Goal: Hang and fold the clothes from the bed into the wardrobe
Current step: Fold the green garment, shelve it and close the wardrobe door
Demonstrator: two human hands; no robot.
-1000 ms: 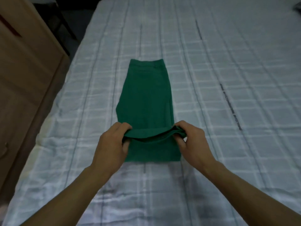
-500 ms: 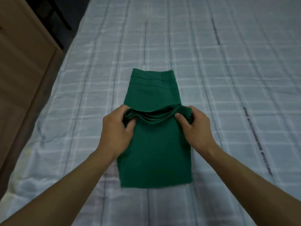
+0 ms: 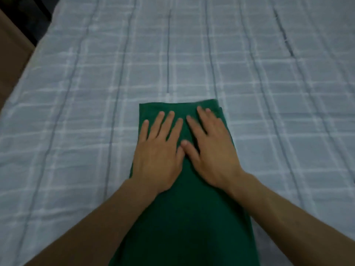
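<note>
Both hands, left (image 3: 157, 160) and right (image 3: 213, 152), lie spread flat on the green trousers (image 3: 184, 217) at six o'clock on the bed (image 3: 76, 112) (corners matched first), so smoothing outward should set the crease.

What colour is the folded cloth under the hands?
Dark green, plain with no pattern. The head view shows the folded cloth clearly on the checked bedsheet.

Brown wooden panel (image 3: 11, 54) at far left, dark floor gap (image 3: 32, 14) beside it.
</note>
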